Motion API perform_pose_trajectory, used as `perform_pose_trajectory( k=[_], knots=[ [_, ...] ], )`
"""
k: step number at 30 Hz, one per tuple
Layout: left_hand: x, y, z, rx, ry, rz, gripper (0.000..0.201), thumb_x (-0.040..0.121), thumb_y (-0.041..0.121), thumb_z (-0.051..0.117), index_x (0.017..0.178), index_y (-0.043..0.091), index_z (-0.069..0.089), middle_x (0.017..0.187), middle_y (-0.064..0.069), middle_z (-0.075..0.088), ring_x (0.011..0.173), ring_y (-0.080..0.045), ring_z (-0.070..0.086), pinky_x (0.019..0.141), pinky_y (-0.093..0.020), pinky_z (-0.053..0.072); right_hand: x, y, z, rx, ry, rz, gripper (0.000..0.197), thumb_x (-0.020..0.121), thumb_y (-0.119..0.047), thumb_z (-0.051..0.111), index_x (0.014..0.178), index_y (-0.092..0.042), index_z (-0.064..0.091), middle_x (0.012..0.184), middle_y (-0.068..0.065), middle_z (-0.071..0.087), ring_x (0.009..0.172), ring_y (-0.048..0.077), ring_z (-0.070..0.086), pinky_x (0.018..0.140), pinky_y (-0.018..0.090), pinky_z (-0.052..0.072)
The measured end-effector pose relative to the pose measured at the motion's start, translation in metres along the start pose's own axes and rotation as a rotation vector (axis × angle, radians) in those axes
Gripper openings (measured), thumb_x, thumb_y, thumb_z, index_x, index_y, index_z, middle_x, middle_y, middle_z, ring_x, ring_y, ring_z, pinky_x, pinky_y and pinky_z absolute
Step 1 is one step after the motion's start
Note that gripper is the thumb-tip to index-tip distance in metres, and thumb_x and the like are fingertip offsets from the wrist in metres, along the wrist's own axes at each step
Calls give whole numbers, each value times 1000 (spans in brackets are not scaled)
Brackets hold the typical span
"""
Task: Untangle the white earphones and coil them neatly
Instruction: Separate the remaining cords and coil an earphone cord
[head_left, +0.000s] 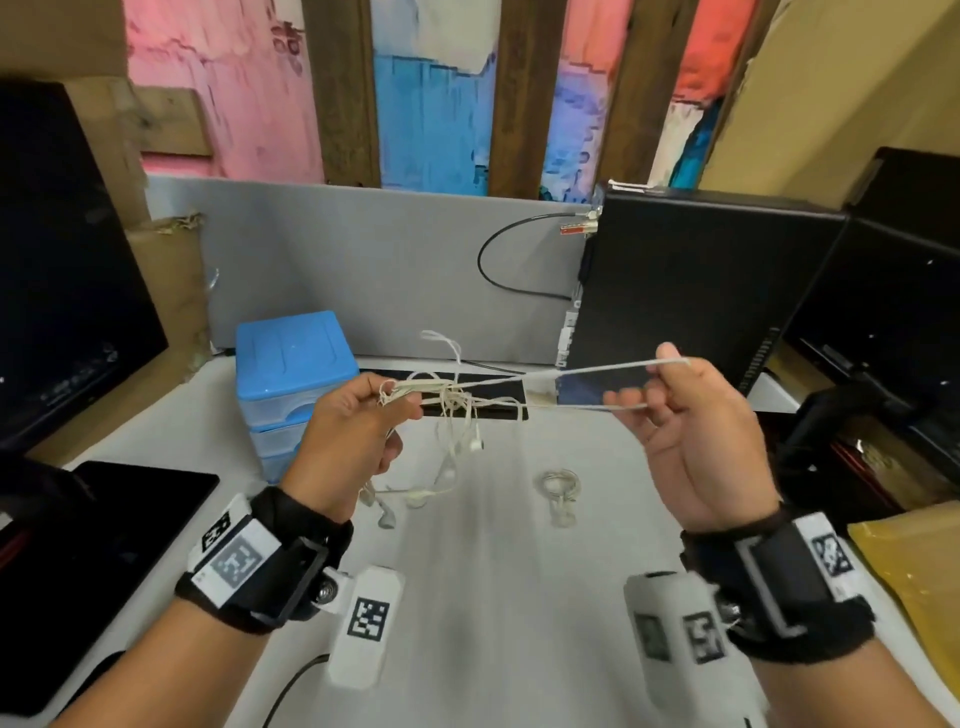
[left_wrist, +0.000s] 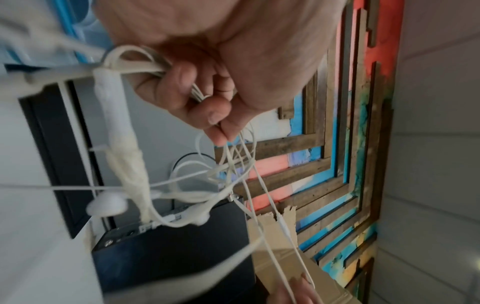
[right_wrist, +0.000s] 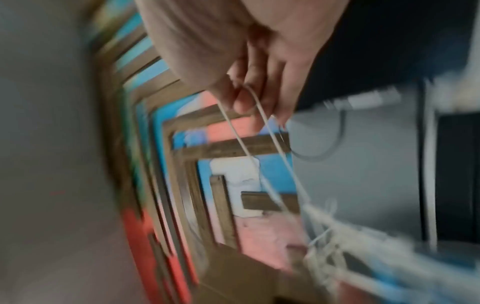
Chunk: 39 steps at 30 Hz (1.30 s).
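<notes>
- While both hands hover above the white table (head_left: 519, 597), the left hand (head_left: 353, 441) clenches a tangled bunch of the white earphones (head_left: 452, 410).
- Two cords run taut to the right hand (head_left: 691, 441), pinched in its fingers.
- Loose earbuds dangle to the tabletop.
- Blue drawers (head_left: 291, 374) stand left, a black computer case (head_left: 691, 280) right.
- A small coil (head_left: 560, 486) lies between.

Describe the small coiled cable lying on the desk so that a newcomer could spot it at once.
Start at the black computer tower and drop to the white desk before it. The coiled cable lies there alone, below the right hand; unlike the tangled earphones, nobody holds it.
</notes>
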<state>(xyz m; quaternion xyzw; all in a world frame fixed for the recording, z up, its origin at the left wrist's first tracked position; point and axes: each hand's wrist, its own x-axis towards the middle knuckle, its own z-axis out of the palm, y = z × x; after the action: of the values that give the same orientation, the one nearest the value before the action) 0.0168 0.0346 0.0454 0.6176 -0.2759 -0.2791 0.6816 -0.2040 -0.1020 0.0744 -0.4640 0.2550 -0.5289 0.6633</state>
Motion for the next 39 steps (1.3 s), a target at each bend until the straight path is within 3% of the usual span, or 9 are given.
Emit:
perform_pose_trajectory(
  k=[4, 9, 13, 17, 20, 27, 31, 34, 39],
  knots=[
    [4, 11, -9, -41, 50, 24, 23, 93, 8, 63, 75, 18, 52, 69, 4, 66, 41, -10, 34, 38, -17, 24, 13, 2, -1, -348, -2, -79, 38, 96, -31, 63, 77, 3, 63, 47, -6, 29, 44, 11, 26, 47, 25, 25],
    [-1, 11, -2, -63, 13, 13, 24, 93, 8, 64, 76, 17, 49, 70, 3, 68, 39, -10, 36, 38, -17, 24, 13, 1, 2, 71, -63, 162, 69, 75, -73, 54, 62, -6, 52, 45, 1, 18, 43, 17, 24, 66, 36, 58],
    [3, 15, -9, -74, 55, 2, 24, 92, 3, 60, 74, 16, 52, 73, -1, 65, 40, -11, 36, 38, -17, 23, 16, -3, 0, -239, -324, 143, 96, 67, -87, 54, 71, 9, 57, 47, 4, 16, 40, 13, 14, 43, 21, 20],
    [7, 27, -28, -87, 100, 23, 28, 92, 1, 57, 70, 19, 53, 74, -1, 65, 41, -12, 33, 39, -16, 22, 20, -2, -17, -1033, -513, -153, 52, 75, -56, 74, 64, -6, 71, 52, 15, 37, 47, 16, 34, 50, 31, 38],
    [9, 30, -37, -83, 104, 46, 34, 92, 2, 56, 64, 22, 55, 75, 0, 67, 43, -13, 32, 39, -18, 21, 21, -4, -23, -1206, -590, -114, 7, 83, -33, 76, 79, -29, 82, 74, -12, 75, 72, 5, 71, 76, 33, 60],
    [8, 30, -35, -75, 77, 60, 30, 92, 0, 57, 69, 19, 55, 71, 1, 68, 43, -11, 33, 39, -17, 21, 18, -9, -22, -1373, -586, -382, 10, 85, -26, 74, 76, -29, 72, 95, -17, 60, 97, 7, 58, 87, 28, 46],
    [-2, 26, -20, -39, 3, 122, 24, 85, -8, 65, 75, 12, 59, 64, -1, 68, 39, -9, 38, 36, -16, 27, 21, -4, -11, -1734, -253, -532, 17, 83, -10, 62, 67, -16, 61, 76, -1, 58, 71, 24, 57, 63, 35, 47],
    [-10, 15, -4, 40, -93, 132, 22, 83, -6, 71, 76, 12, 59, 70, -6, 69, 45, -14, 57, 43, -21, 39, 25, -3, 2, -1355, -223, -428, 21, 85, -12, 68, 66, -18, 63, 64, 5, 62, 60, 32, 57, 55, 42, 49],
    [-14, -7, 11, 84, -201, -14, 28, 86, -4, 70, 75, 15, 54, 70, -3, 68, 55, -18, 68, 53, -27, 51, 9, -10, 34, -828, -354, -402, 16, 90, -19, 70, 80, -7, 71, 79, 20, 69, 72, 39, 62, 69, 51, 52]
  ],
)
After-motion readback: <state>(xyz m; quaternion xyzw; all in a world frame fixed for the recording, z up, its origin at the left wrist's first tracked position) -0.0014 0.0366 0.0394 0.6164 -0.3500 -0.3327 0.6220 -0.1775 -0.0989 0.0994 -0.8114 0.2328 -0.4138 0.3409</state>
